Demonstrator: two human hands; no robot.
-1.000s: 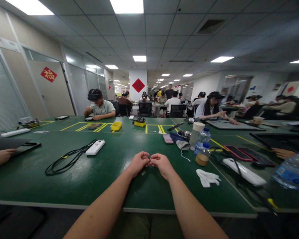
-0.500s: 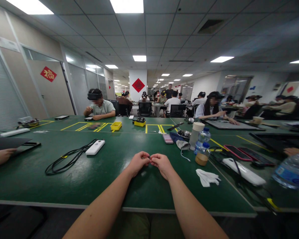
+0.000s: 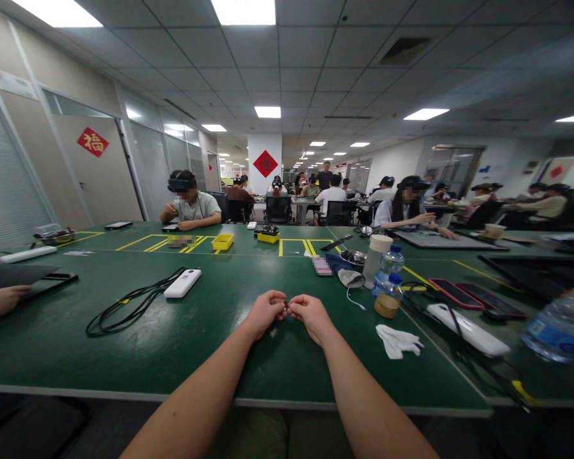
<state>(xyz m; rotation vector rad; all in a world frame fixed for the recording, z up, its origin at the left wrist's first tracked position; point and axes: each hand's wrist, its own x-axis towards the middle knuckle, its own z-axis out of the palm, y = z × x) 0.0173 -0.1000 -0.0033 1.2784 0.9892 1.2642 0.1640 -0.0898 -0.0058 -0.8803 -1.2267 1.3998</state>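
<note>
Just above the green table (image 3: 138,357), my left hand (image 3: 268,313) and my right hand (image 3: 310,315) meet with their fingertips almost touching. Both are closed in a pinch around a tiny dark thing (image 3: 286,306) between the fingertips. It is too small to name, and the fingers cover most of it. A white power bank (image 3: 183,283) with a looped black cable (image 3: 119,311) lies to the left of my left hand. On the right of my right hand is a crumpled white cloth or glove (image 3: 398,342).
Right of centre stand a pale cup (image 3: 377,260), small bottles (image 3: 387,301) and a metal bowl (image 3: 354,257). Phones (image 3: 456,293), another white power bank (image 3: 469,329) and a large water bottle (image 3: 560,328) sit farther right. Yellow trays (image 3: 222,242) stand at the back. Co-workers sit around the table.
My fingertips have shifted very slightly, and a little more of the tiny dark thing shows between them. My arms and the table items stay where they were.
</note>
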